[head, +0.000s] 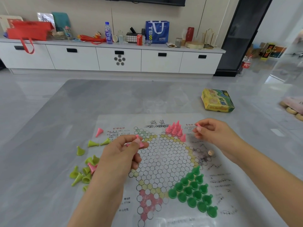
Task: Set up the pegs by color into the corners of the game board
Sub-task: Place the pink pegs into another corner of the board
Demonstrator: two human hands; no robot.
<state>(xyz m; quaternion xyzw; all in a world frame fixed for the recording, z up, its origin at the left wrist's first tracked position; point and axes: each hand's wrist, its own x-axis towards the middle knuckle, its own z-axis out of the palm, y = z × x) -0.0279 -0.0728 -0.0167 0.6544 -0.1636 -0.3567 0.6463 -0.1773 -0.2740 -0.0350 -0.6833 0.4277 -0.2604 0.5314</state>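
Where the board lies nearest us: the game board (164, 163), a printed sheet, lies flat on the grey table (49, 128).
Dark green pegs (193, 189): we see them upright, filling the near right corner.
Yellow-green pegs (83, 169): tipped over in a loose heap off the board's left edge, one pink peg (92, 167) among them.
Left hand (121, 153): our fingers pinch a pink peg (139, 142) above the board's left part.
Right hand (213, 133): fingertips pinch a small pink peg (198, 125) beside the far right corner.
Pink cluster (176, 130): standing in that far corner.
Stray pink peg (99, 132): on its side, far left.
Yellow box (217, 100): farther back, right.
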